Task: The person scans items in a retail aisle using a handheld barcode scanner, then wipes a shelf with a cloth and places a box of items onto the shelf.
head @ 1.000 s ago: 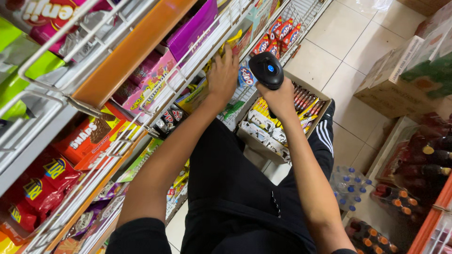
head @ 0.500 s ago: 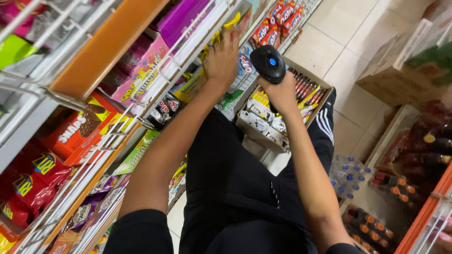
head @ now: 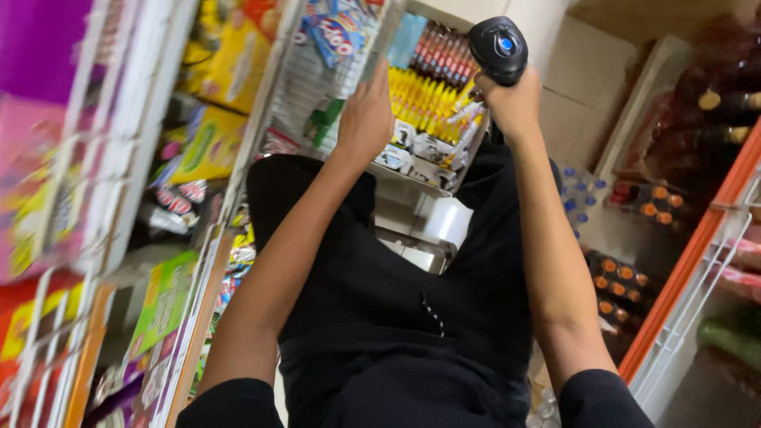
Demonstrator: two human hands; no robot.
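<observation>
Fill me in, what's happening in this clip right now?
A person in dark clothes stands in a shop aisle. The right hand grips a black handheld scanner, raised over an open cardboard box of yellow and red snack packs. The left hand reaches to the edge of the wire shelf that holds packaged snacks, fingers on its front rail. Bottled drinks sit on the floor to the right. The left side of the view is motion-blurred.

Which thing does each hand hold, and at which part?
The right hand holds a black handheld scanner by its handle, below the head. The left hand rests on the shelf edge and holds nothing.
</observation>
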